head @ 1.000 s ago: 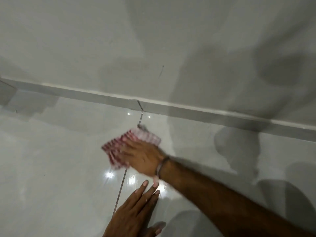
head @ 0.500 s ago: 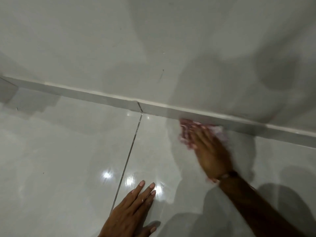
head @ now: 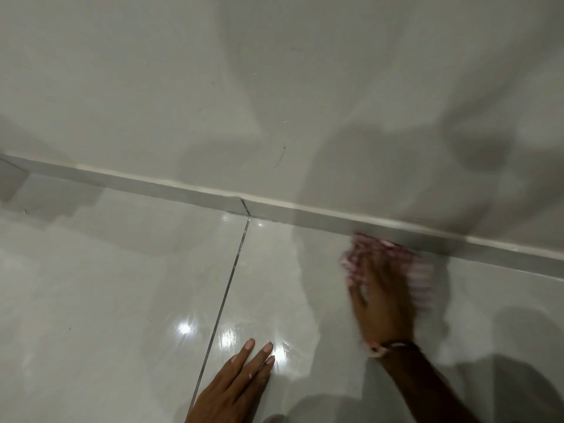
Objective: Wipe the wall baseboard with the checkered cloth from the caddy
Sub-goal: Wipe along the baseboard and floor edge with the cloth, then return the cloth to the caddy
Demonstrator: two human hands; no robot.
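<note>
One checkered cloth [head: 418, 270], red and white and smeared by motion blur, lies at the foot of the baseboard [head: 183, 190], right of the middle of the scene, where the floor [head: 106, 300] meets the wall [head: 274, 87]. Its far edge touches the lower part of the baseboard. The right hand [head: 381, 297] lies on top of the cloth, palm down, fingers [head: 363, 264] stretched toward the baseboard; the blur hides whether they curl around the fabric or just press flat on it, so I cannot tell. One band [head: 387, 346] circles the right wrist.

The left hand [head: 232, 389] rests near the bottom edge, flat on the floor, fingers straight and spread a little, gripping nothing. It is well apart from the cloth, nearer and to the left.

One baseboard runs across the scene, sloping down from far left to right, with a pale strip along its top and one dark vertical joint [head: 245, 207] near the middle. One dark grout line [head: 225, 294] runs from below that joint toward the left hand, splitting the glossy floor into two visible tiles. Three bright light reflections sit on the floor just beyond the left fingertips. Soft shadows fall on the wall and floor at the right.
</note>
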